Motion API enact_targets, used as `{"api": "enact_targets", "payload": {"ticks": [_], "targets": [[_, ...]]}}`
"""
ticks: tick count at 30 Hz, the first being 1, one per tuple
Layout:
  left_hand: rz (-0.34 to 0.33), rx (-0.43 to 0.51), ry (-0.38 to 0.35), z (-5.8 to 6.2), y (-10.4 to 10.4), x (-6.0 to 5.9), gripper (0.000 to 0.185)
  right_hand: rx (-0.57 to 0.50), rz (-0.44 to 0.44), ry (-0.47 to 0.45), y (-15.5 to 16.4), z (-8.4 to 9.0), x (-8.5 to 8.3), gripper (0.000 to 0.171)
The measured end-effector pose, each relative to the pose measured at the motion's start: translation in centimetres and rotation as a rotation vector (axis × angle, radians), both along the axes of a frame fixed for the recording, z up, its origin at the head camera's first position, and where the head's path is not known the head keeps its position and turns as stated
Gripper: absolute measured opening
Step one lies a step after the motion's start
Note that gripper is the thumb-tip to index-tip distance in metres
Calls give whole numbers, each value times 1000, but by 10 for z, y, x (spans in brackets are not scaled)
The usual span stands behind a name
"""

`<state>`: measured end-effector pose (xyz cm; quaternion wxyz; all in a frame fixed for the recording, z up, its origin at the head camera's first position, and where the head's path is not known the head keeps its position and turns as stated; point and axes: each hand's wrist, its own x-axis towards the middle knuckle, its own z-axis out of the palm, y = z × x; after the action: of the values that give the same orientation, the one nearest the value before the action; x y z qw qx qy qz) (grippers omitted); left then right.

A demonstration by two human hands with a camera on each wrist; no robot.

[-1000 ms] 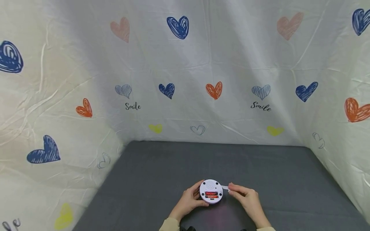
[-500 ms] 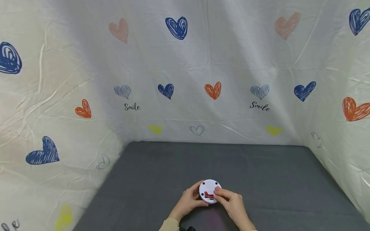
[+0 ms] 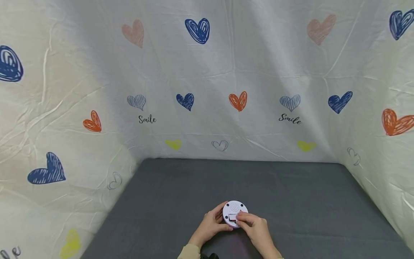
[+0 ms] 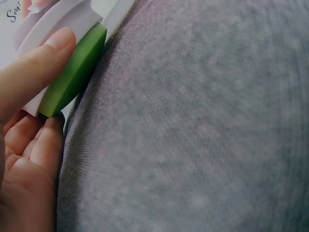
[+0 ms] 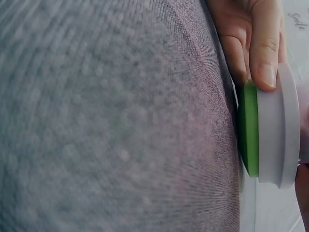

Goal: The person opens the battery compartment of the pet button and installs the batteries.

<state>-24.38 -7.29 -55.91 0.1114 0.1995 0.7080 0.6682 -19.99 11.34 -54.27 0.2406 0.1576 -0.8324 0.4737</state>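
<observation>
A round white device (image 3: 233, 206) with speaker holes and small dark feet faces upward in the head view. Its green base (image 4: 75, 72) shows from the side in the left wrist view. The left hand (image 3: 209, 226) grips the rim, thumb on the near side and fingers on the far side. Over the battery compartment, the right hand (image 3: 257, 230) pinches a small white battery cover (image 3: 232, 216), and a strip of red battery (image 3: 232, 220) shows below it. The fingertips partly hide the cover. In the right wrist view, the left thumb (image 5: 266, 63) presses the white rim.
A dark grey cloth (image 3: 181, 187) covers the table beneath the hands. White fabric (image 3: 210, 72) printed with hearts hangs along the back and both sides. A small black object (image 3: 213, 256) shows at the bottom edge.
The right hand has brought the battery cover leftward from beside the device onto the compartment, so the batteries are now mostly covered. The left hand keeps its hold on the device.
</observation>
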Motion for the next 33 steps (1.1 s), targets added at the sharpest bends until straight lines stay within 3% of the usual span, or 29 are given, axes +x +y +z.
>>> {"api": "enact_targets", "payload": {"ticks": [12, 16, 19, 22, 25, 28, 33], "targets": [[16, -36, 13, 0, 0, 0, 85, 82, -7, 21, -4, 1, -2, 16], [13, -20, 12, 0, 1, 0, 84, 78, 24, -28, -2, 4, -2, 15], [12, -10, 6, 0, 1, 0, 85, -1, 55, -126, 3, 5, -3, 20], [15, -8, -2, 0, 1, 1, 85, -151, 78, -226, 7, 4, -4, 28], [17, -7, -2, 1, 1, 2, 85, -278, 88, -272, 11, 2, -4, 29], [18, -8, -4, 2, 1, 2, 85, -301, 71, -284, 12, 1, -5, 28], [14, -11, -7, 1, 1, 1, 85, -220, 14, -260, 13, 1, -8, 26]]}}
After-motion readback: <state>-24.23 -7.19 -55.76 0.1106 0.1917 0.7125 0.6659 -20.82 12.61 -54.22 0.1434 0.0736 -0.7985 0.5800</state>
